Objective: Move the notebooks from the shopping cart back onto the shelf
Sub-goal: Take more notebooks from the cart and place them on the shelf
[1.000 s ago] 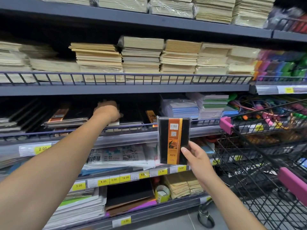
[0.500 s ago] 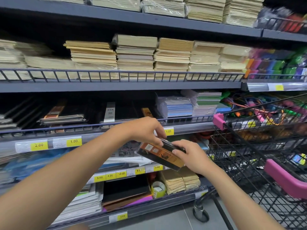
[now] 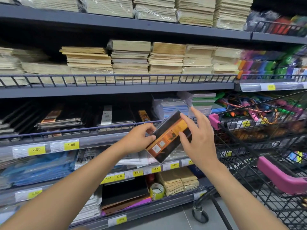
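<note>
**Item: one notebook, in hand, in front of the shelf**

- Notebook (image 3: 167,138): black cover with an orange band down its length, shrink-wrapped. Held in the air, tilted, far end raised toward the upper right. It sits just in front of the wire rail (image 3: 74,129) of the shelf (image 3: 106,138), clear of both shelf and cart.
- Left hand (image 3: 136,140): fingers (image 3: 149,128) curled round the near left edge of the notebook, thumb on top. This hand has the firm hold.
- Right hand (image 3: 199,140): fingers (image 3: 193,113) spread and nearly straight. Thumb and middle finger lie on the notebook's right side; the forefinger points up, free of it. No closed hold here.
- Shelf stock, behind the rail: flat black notebooks (image 3: 59,120) in low stacks, one with a white band (image 3: 107,113), and one with an orange band (image 3: 143,116) matching the held item. Blue and green exercise books (image 3: 176,107) lie to the right.
- Price tags (image 3: 71,144): yellow, on the shelf's front strip, reading 2.00 and 1.00.
- Shelf above: tall stacks of cream pads (image 3: 129,58).
- Shelves below: blue wrapped packs (image 3: 38,170), brown paper packs (image 3: 179,181), a tape roll (image 3: 157,190).
- Cart (image 3: 259,163): black wire, at the right, close beside the right forearm, with a pink handle (image 3: 282,178). Its contents cannot be made out.
</note>
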